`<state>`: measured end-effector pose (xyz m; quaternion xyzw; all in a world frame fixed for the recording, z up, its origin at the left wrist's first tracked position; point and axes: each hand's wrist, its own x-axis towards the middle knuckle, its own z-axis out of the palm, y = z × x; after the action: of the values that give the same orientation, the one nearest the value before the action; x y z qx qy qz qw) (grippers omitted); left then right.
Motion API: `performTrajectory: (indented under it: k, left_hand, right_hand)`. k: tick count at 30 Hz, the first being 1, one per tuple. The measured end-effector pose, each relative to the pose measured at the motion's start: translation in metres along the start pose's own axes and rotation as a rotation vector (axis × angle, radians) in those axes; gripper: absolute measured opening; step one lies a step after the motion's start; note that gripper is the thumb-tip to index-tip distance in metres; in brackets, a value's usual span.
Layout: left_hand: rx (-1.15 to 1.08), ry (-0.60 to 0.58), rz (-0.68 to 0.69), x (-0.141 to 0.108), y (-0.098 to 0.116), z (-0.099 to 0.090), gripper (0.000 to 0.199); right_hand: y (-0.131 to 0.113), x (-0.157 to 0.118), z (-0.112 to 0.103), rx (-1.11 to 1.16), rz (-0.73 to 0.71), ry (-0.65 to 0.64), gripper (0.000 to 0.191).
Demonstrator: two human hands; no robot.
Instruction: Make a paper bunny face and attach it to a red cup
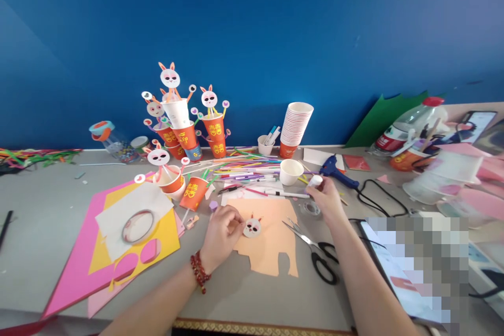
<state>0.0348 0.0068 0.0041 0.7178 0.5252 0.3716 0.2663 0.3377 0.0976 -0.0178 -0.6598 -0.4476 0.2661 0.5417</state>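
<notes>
My left hand (223, 233), a beaded bracelet at its wrist, pinches the left edge of a round paper rabbit face (252, 227) with pointed ears and dark eyes. The face is over a cut-up peach paper sheet (271, 257). At the right, my right hand (327, 203) closes around a small white cylinder (315, 182); its lower part is hidden by the fingers. Black-handled scissors (315, 245) lie open between the peach sheet and my right forearm. A clear tape roll (312, 208) sits beside my right hand. Behind my left hand stands a small purple cap (213, 206).
Rabbit-topped paper cups (183, 136) stand at the back left, near a tipped red cup (195, 192). Pipe cleaners and pens (252, 170) spread behind the peach sheet. A cup stack (296, 123), glue gun (338, 172) and tablet (405, 273) are right; coloured sheets (82, 252) lie left.
</notes>
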Motion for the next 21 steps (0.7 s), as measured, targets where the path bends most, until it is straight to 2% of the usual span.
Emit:
performTrajectory:
  k: [4, 6, 8, 10, 11, 13, 16, 19, 21]
  left_hand:
    - [0.148, -0.01, 0.053, 0.002, 0.0, -0.004, 0.008]
    - [0.2, 0.06, 0.11, 0.005, 0.0, -0.013, 0.006]
    - [0.274, 0.182, 0.158, 0.009, 0.0, -0.026, 0.008]
    - [0.367, 0.278, 0.163, 0.015, -0.002, -0.042, 0.013]
    - [0.428, 0.278, 0.157, 0.018, -0.004, -0.048, 0.016]
    - [0.549, 0.209, 0.146, 0.021, -0.009, -0.057, 0.024]
    - [0.624, 0.07, 0.112, 0.021, -0.015, -0.058, 0.034]
    - [0.527, 0.012, 0.061, 0.018, -0.02, -0.052, 0.03]
    - [0.478, 0.012, 0.044, 0.018, -0.019, -0.051, 0.026]
  right_hand:
    - [0.002, 0.0, -0.003, -0.117, -0.015, -0.008, 0.027]
    - [-0.003, -0.002, -0.005, -0.158, -0.036, 0.009, 0.029]
    - [-0.013, -0.008, -0.005, -0.17, -0.077, 0.028, 0.031]
    - [-0.026, -0.016, -0.002, -0.132, -0.142, 0.021, 0.03]
    - [-0.033, -0.022, 0.0, -0.071, -0.193, -0.011, 0.028]
    - [-0.046, -0.033, 0.005, 0.051, -0.238, -0.115, 0.023]
    - [-0.058, -0.049, 0.012, 0.14, -0.264, -0.34, 0.018]
    - [-0.065, -0.062, 0.018, 0.06, -0.325, -0.568, 0.019]
    - [-0.069, -0.072, 0.022, -0.013, -0.369, -0.677, 0.016]
